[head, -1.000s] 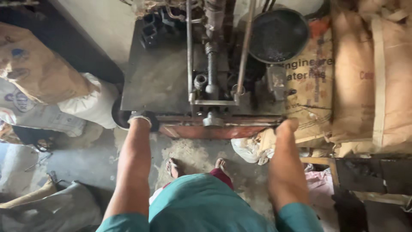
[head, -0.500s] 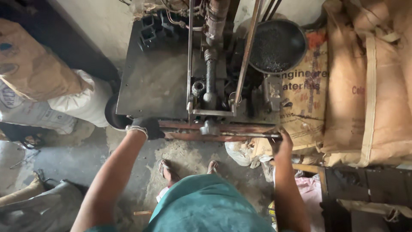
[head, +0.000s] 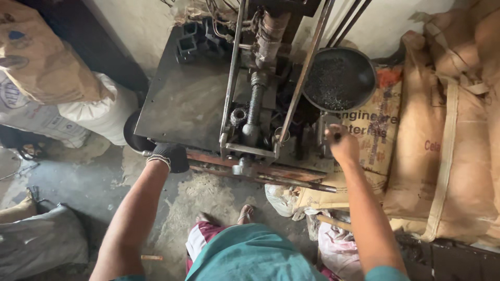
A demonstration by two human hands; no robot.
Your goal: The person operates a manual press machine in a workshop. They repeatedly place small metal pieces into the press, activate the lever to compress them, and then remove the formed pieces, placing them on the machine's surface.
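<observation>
Left hand [head: 169, 157], in a dark glove, wrapped around the left end of a rusty horizontal bar [head: 260, 171] at the near edge of the machine table [head: 182, 99]. Bar running from that near left corner rightward, past a grey metal frame [head: 250, 151], to its free end below the right hand. Right hand [head: 341, 143], bare, raised at the table's near right corner, fingers curled around something small and dark; too little showing to tell what. Hands well apart, one at each end of the bar. Behind the frame, an upright threaded screw [head: 254, 101] and a steel column [head: 270, 31] toward the table's far edge. Small dark square parts [head: 195, 39] stacked at the far left corner. Just beyond the right hand, a round black pan [head: 339, 79] filled with dark granules. Brown sacks [head: 453, 135] piled to the right of the machine, white and tan sacks [head: 67, 99] to the left. Below, a sandalled foot [head: 245, 213] on the dusty concrete floor [head: 88, 182].
</observation>
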